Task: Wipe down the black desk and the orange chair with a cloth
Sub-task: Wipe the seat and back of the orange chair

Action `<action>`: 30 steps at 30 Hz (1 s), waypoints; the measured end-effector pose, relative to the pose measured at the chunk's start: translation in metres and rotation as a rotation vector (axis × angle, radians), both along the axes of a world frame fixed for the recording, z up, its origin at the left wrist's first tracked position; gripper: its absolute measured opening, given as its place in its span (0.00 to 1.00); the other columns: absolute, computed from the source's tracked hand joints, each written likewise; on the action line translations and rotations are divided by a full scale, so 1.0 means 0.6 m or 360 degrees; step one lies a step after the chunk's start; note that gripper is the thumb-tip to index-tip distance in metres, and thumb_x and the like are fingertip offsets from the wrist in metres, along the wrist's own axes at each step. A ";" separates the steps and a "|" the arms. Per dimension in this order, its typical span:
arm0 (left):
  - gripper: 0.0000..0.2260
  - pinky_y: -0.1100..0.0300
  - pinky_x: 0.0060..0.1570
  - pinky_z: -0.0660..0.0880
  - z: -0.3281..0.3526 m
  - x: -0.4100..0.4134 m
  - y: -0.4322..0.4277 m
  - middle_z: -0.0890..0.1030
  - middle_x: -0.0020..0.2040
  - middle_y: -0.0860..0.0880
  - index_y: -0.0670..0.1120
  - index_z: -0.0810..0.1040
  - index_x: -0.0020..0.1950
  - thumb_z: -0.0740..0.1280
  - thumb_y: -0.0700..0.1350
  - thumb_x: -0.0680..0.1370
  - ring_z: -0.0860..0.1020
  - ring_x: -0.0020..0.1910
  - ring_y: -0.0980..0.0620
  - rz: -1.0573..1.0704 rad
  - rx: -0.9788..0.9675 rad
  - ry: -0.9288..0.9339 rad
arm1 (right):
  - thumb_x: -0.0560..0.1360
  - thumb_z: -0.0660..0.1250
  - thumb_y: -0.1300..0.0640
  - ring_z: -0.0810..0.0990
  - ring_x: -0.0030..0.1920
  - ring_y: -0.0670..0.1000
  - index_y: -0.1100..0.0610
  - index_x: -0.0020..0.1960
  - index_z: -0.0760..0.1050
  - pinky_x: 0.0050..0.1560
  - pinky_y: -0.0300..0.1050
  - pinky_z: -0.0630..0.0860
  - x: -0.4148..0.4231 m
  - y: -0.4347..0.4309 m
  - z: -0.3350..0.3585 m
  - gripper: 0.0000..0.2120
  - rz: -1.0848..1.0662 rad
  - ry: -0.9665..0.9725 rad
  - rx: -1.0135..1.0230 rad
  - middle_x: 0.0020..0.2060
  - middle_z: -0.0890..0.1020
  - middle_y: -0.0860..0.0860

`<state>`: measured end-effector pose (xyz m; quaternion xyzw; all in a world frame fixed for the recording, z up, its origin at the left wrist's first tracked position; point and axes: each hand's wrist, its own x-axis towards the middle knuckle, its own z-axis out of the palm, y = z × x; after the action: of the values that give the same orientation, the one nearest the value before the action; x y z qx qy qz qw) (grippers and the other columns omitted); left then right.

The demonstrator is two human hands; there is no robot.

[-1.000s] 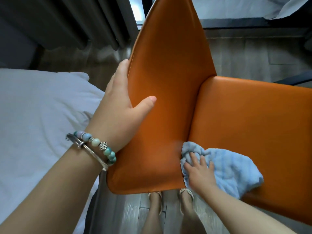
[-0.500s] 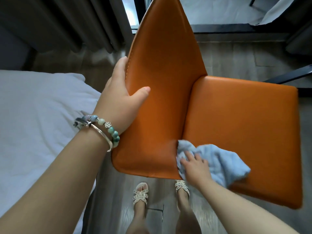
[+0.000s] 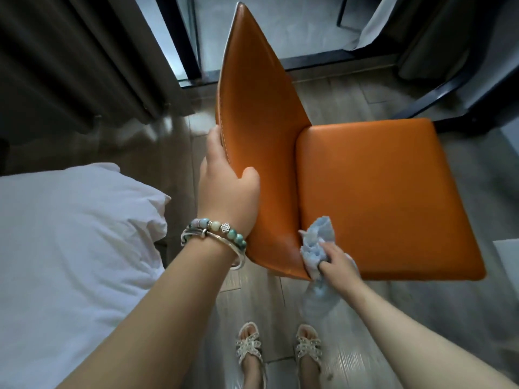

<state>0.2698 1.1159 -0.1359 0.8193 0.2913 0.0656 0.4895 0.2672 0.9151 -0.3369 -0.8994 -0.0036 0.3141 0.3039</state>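
Note:
The orange chair (image 3: 379,186) fills the middle of the view, its backrest (image 3: 252,102) rising on the left and its seat stretching right. My left hand (image 3: 227,186) grips the backrest's left edge, thumb on the front face and fingers behind. My right hand (image 3: 338,265) grips a bunched light blue cloth (image 3: 316,245) at the near corner, where the backrest meets the seat. Part of the cloth hangs down below the seat edge. The black desk is not in view.
A bed with white bedding (image 3: 70,262) lies at the left. Dark curtains (image 3: 70,57) hang at the upper left, beside a glass door (image 3: 295,26). A black frame (image 3: 429,99) slants at the upper right. My sandalled feet (image 3: 280,352) stand on the wooden floor below the chair.
The cloth went from spread flat under my right hand on the seat to bunched in its grip at the near corner. The camera has pulled back, showing more of the chair.

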 end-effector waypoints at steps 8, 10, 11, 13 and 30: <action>0.29 0.60 0.49 0.64 0.004 -0.002 -0.015 0.68 0.68 0.49 0.54 0.51 0.75 0.59 0.41 0.78 0.71 0.59 0.49 0.0067 0.0078 0.0067 | 0.69 0.59 0.55 0.77 0.45 0.58 0.54 0.36 0.72 0.39 0.43 0.62 0.022 -0.067 0.058 0.06 -0.0403 0.0041 -0.0085 0.35 0.77 0.52; 0.30 0.64 0.48 0.62 0.003 -0.005 -0.027 0.68 0.69 0.48 0.52 0.50 0.76 0.59 0.40 0.77 0.71 0.62 0.47 0.0076 0.0149 0.0106 | 0.70 0.60 0.56 0.76 0.41 0.56 0.55 0.35 0.71 0.38 0.44 0.64 0.060 -0.038 0.112 0.06 -0.0568 -0.0158 0.0238 0.32 0.77 0.51; 0.30 0.69 0.45 0.59 0.002 -0.008 -0.033 0.68 0.68 0.47 0.51 0.51 0.76 0.59 0.39 0.77 0.71 0.62 0.46 0.0092 0.0182 0.0119 | 0.69 0.61 0.57 0.76 0.40 0.53 0.54 0.36 0.72 0.38 0.44 0.67 0.074 -0.017 0.139 0.04 -0.0618 -0.0210 0.0475 0.33 0.77 0.50; 0.30 0.72 0.40 0.55 0.001 -0.011 -0.042 0.69 0.68 0.46 0.50 0.52 0.75 0.59 0.38 0.77 0.71 0.62 0.45 0.0108 0.0215 0.0108 | 0.67 0.60 0.59 0.78 0.41 0.47 0.54 0.42 0.76 0.42 0.38 0.73 0.079 0.035 0.177 0.07 -0.0610 -0.0093 0.1027 0.38 0.80 0.47; 0.29 0.54 0.58 0.69 -0.008 -0.019 -0.032 0.71 0.62 0.50 0.54 0.57 0.72 0.62 0.47 0.73 0.72 0.58 0.48 0.0138 0.0033 -0.0072 | 0.70 0.62 0.58 0.80 0.46 0.42 0.48 0.47 0.79 0.48 0.37 0.75 0.001 0.021 0.182 0.11 -0.0406 -0.0161 0.1025 0.42 0.84 0.41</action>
<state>0.2583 1.0964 -0.1406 0.8092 0.3146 0.1082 0.4842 0.2676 0.9275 -0.2279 -0.7649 -0.0053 0.2114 0.6084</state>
